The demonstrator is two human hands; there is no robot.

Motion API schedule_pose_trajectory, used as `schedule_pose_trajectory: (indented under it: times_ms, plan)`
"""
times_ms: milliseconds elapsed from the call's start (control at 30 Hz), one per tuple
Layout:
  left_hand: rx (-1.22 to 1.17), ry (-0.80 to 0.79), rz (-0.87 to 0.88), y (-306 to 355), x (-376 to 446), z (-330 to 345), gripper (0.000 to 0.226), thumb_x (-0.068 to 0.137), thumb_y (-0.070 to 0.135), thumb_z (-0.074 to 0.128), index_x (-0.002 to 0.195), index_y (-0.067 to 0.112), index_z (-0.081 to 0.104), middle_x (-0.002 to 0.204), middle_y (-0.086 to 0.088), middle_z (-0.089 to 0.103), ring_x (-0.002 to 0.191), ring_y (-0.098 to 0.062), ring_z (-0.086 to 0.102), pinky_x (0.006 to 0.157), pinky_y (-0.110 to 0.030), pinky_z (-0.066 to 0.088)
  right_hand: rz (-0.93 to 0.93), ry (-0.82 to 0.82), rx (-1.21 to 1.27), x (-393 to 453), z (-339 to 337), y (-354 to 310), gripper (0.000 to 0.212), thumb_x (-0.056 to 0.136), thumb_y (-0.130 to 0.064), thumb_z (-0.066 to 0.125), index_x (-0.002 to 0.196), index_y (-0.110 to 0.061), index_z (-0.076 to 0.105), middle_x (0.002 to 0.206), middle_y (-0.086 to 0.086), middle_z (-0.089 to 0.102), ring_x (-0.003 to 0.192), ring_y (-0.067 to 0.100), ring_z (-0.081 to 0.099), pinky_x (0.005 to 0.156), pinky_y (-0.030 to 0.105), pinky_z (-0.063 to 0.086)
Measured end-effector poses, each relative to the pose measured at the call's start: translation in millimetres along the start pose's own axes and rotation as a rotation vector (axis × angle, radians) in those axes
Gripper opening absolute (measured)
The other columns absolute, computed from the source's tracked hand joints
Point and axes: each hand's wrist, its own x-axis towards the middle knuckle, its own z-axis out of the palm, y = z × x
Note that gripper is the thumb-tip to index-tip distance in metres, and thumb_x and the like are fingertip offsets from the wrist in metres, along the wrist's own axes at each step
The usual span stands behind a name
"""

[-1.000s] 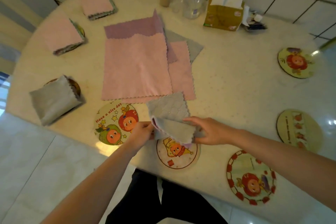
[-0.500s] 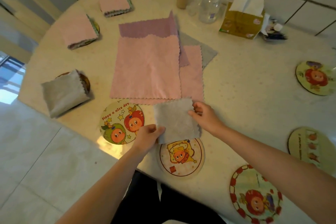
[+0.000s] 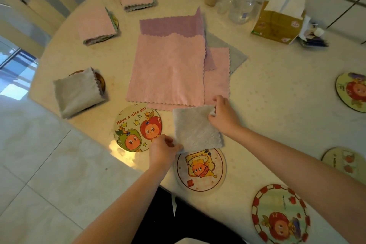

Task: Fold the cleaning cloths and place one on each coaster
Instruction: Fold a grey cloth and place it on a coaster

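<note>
1. The right hand [image 3: 224,116] pinches the far right corner of the grey cloth [image 3: 196,128], thumb and fingers closed on the fabric.
2. The left hand [image 3: 163,149] pinches the near left corner of the same cloth, fingers curled over its edge. Both hands are grasping it at opposite corners.
3. The cloth is folded into a small, nearly square pad. It lies flat on the table [image 3: 277,85], its far edge touching the pink cloth [image 3: 168,69] of the unfolded pile, its near edge just overlapping the yellow coaster [image 3: 200,170].
4. The pad is slightly longer than wide. Its long axis runs from the pile toward the yellow coaster, tilted a little to the right at the near end. The scalloped free edges face near and right; the smoother far and left sides look like the folds, though I cannot be sure.
5. The step in hand seems to be squaring up the fold before placing it. To do it well: keep both pinches through all layers, pull the corners gently apart to flatten the pad, and line up the scalloped edges.
6. Then lift it level and centre it on the yellow coaster or the "nice day" coaster [image 3: 137,128], just left of the pad; both are bare.
7. The risk is layers sliding open if one corner is let go early.
</note>
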Motion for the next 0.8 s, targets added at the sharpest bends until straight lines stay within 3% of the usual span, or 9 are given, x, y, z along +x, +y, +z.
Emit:
schedule_pose_trajectory:
  times_ms: [100, 200, 267, 400, 533, 600, 700, 800]
  plan:
    - [0.118, 0.008, 0.039, 2.6, -2.6, 4.1, 0.028, 0.072, 0.019, 0.078, 0.092, 0.016, 0.058, 0.083, 0.001, 0.059, 0.077, -0.017, 0.057, 0.062, -0.028, 0.049, -0.125, -0.058, -0.120, 12.2, -3.5, -7.4, 0.047, 0.079, -0.019, 0.059, 0.122, -0.012, 0.043, 0.123, 0.011, 0.046, 0.108, 0.030, 0.047, 0.086, 0.039, 0.046]
    - [0.164, 0.010, 0.010, 8.6, -3.2, 8.8, 0.027, 0.073, 0.015, 0.073, 0.092, 0.015, 0.054, 0.083, 0.000, 0.056, 0.079, -0.020, 0.056, 0.062, -0.032, 0.050, -0.092, -0.134, -0.159, 19.3, -3.9, -11.5, 0.044, 0.083, -0.031, 0.060, 0.120, -0.009, 0.047, 0.122, 0.013, 0.052, 0.109, 0.033, 0.047, 0.091, 0.039, 0.042]
    - [0.143, 0.000, -0.022, 11.9, -2.6, 10.8, 0.024, 0.074, 0.013, 0.070, 0.092, 0.014, 0.054, 0.082, 0.000, 0.055, 0.078, -0.019, 0.056, 0.062, -0.032, 0.050, -0.031, -0.185, -0.111, 21.6, -6.7, -13.4, 0.045, 0.082, -0.034, 0.063, 0.117, -0.007, 0.049, 0.118, 0.013, 0.056, 0.108, 0.035, 0.050, 0.089, 0.037, 0.042]
    - [0.050, -0.100, -0.095, 15.3, 1.2, 5.4, 0.024, 0.071, 0.012, 0.071, 0.092, 0.013, 0.059, 0.085, -0.002, 0.061, 0.073, -0.013, 0.054, 0.054, -0.025, 0.042, 0.072, -0.240, 0.039, 20.6, -18.0, -16.8, 0.034, 0.078, -0.031, 0.070, 0.095, -0.003, 0.062, 0.087, 0.006, 0.058, 0.087, 0.025, 0.058, 0.068, 0.029, 0.039]
    - [-0.147, -0.224, -0.119, 11.3, 6.3, -16.8, 0.015, 0.071, 0.011, 0.074, 0.082, 0.013, 0.064, 0.076, 0.000, 0.060, 0.072, -0.014, 0.054, 0.058, -0.026, 0.043, 0.103, -0.192, 0.212, 18.1, -25.6, -30.3, 0.030, 0.077, -0.026, 0.071, 0.099, -0.011, 0.059, 0.094, 0.004, 0.059, 0.087, 0.021, 0.055, 0.064, 0.027, 0.039]
    - [-0.240, -0.247, -0.123, 6.6, 9.3, -32.7, 0.016, 0.070, 0.008, 0.076, 0.076, 0.012, 0.062, 0.074, -0.004, 0.059, 0.072, -0.017, 0.056, 0.064, -0.032, 0.052, 0.066, -0.159, 0.251, 21.0, -24.9, -45.7, 0.034, 0.079, -0.026, 0.070, 0.106, -0.010, 0.058, 0.100, 0.005, 0.060, 0.091, 0.020, 0.056, 0.069, 0.026, 0.041]
    - [-0.341, -0.237, -0.152, -8.4, 16.7, -65.5, 0.020, 0.070, 0.004, 0.077, 0.075, 0.010, 0.059, 0.075, -0.006, 0.060, 0.072, -0.018, 0.059, 0.080, -0.040, 0.058, 0.006, -0.114, 0.265, 28.1, -15.5, -86.2, 0.039, 0.083, -0.025, 0.067, 0.117, -0.010, 0.056, 0.107, 0.002, 0.059, 0.097, 0.019, 0.057, 0.077, 0.024, 0.041]
    - [-0.375, -0.191, -0.168, -31.5, 27.3, -103.3, 0.024, 0.068, 0.002, 0.077, 0.072, 0.011, 0.055, 0.072, -0.007, 0.058, 0.071, -0.020, 0.059, 0.083, -0.046, 0.057, -0.044, -0.117, 0.274, 33.8, 5.3, -132.1, 0.029, 0.085, -0.018, 0.063, 0.113, -0.012, 0.058, 0.109, 0.005, 0.062, 0.093, 0.019, 0.058, 0.074, 0.024, 0.042]
